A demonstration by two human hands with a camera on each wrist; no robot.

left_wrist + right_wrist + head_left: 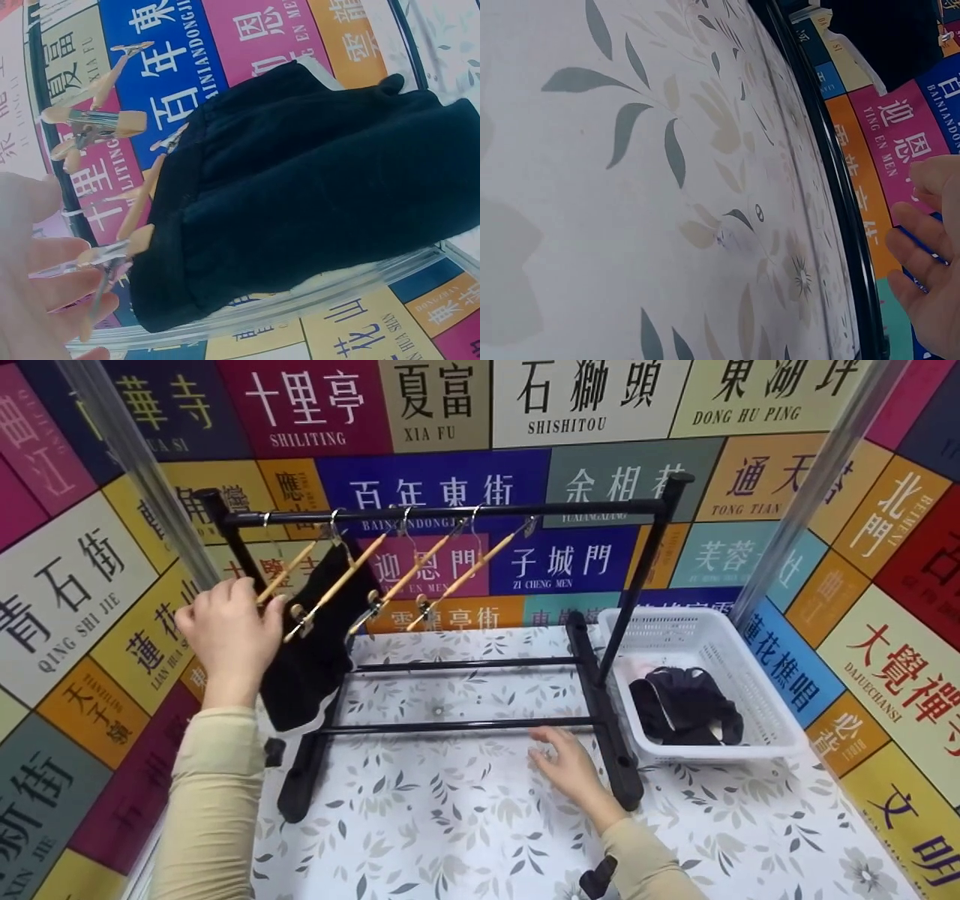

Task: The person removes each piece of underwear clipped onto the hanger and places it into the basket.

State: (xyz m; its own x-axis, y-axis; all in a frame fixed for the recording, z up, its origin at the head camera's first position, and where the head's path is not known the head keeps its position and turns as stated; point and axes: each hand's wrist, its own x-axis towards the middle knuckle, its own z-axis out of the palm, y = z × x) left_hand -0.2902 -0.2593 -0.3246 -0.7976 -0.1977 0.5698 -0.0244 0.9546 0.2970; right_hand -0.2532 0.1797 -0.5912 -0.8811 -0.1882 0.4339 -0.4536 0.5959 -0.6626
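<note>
Black elastic-waist pants (pixel 311 660) hang from a wooden clip hanger (pixel 289 570) at the left end of the black rack. My left hand (pixel 232 626) is at this hanger's near end, fingers loosely bent. In the left wrist view, a clip (pixel 120 255) on the waistband overlaps the fingers (pixel 64 255), with the thumb apart from them. My right hand (pixel 566 761), empty and relaxed, is over the rack's front lower bar. The right wrist view catches its spread fingers (pixel 919 247) at the right edge.
More wooden clip hangers (pixel 472 570) hang along the top rail (pixel 450 512). A white plastic basket (pixel 765 697) with dark folded clothing (pixel 686 705) stands right of the rack. Leaf-patterned cloth (pixel 450 810) covers the table; colourful sign-printed walls enclose it.
</note>
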